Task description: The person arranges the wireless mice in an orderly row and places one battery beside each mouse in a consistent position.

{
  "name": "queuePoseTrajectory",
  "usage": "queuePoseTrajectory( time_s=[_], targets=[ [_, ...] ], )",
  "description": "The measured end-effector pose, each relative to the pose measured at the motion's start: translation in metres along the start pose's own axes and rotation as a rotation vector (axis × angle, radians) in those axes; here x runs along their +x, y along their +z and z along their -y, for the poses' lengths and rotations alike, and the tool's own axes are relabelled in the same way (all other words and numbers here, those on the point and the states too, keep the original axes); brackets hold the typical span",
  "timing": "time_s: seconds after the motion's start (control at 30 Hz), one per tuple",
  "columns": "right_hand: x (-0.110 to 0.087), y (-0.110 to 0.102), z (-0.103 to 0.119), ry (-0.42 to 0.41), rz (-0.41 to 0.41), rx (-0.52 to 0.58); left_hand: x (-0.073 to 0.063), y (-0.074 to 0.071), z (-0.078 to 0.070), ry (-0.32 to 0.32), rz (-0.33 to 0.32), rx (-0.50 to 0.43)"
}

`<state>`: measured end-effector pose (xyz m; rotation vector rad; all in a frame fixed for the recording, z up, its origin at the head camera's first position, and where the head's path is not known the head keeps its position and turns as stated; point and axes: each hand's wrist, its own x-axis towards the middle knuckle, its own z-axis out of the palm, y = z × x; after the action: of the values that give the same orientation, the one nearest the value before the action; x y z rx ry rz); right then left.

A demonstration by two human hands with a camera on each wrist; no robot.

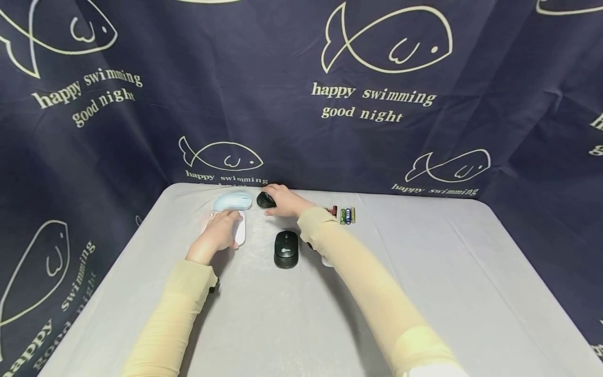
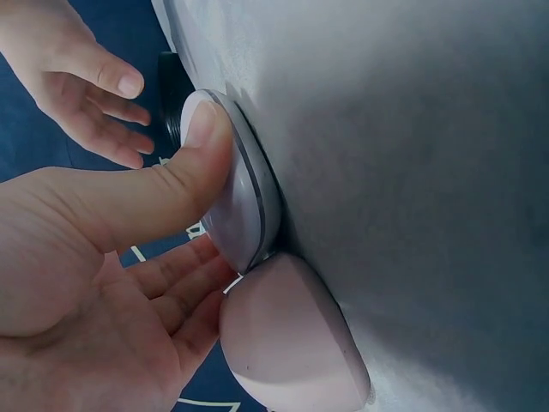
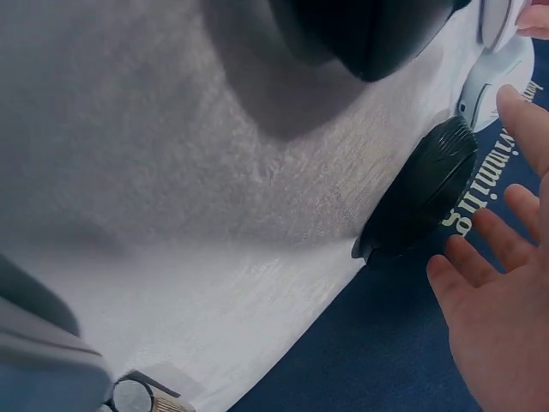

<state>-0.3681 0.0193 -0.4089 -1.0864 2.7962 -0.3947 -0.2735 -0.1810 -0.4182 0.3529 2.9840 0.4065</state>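
Note:
A white computer mouse [image 1: 241, 230] lies at the left of the table, and my left hand [image 1: 218, 233] pinches it between thumb and fingers. In the left wrist view a pink mouse [image 2: 287, 335] sits against one end of that white mouse. Just behind is a light blue mouse [image 1: 230, 201]. My right hand [image 1: 285, 201] reaches to a black mouse [image 1: 265, 200] near the back edge. Its fingers are spread beside that mouse in the right wrist view, with a gap showing between them.
Another black mouse [image 1: 286, 250] lies mid-table between my forearms. Several small batteries [image 1: 348, 215] sit behind the right sleeve, with red items [image 1: 333, 210] beside them. A white object [image 1: 326, 262] is mostly hidden under that sleeve. A dark blue curtain [image 1: 292, 125] hangs along the back edge.

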Motion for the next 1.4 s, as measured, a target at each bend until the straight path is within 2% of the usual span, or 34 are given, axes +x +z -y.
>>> queuePoseTrajectory(
  time_s=[0.2,0.63,1.07,1.4],
  targets=[
    [0.008,0.002,-0.004,0.024,0.017,-0.019,0.000,-0.002,-0.001,0.017,-0.014,0.016],
    [0.015,0.008,-0.009,0.040,0.121,-0.065,0.001,-0.001,-0.002,0.020,-0.007,0.018],
    [0.018,0.012,-0.013,0.058,0.097,-0.053,0.002,-0.001,0.001,0.018,-0.007,0.034],
    [0.016,0.013,-0.014,0.003,0.019,-0.132,-0.001,-0.003,-0.001,0.025,-0.005,0.032]
  ],
)
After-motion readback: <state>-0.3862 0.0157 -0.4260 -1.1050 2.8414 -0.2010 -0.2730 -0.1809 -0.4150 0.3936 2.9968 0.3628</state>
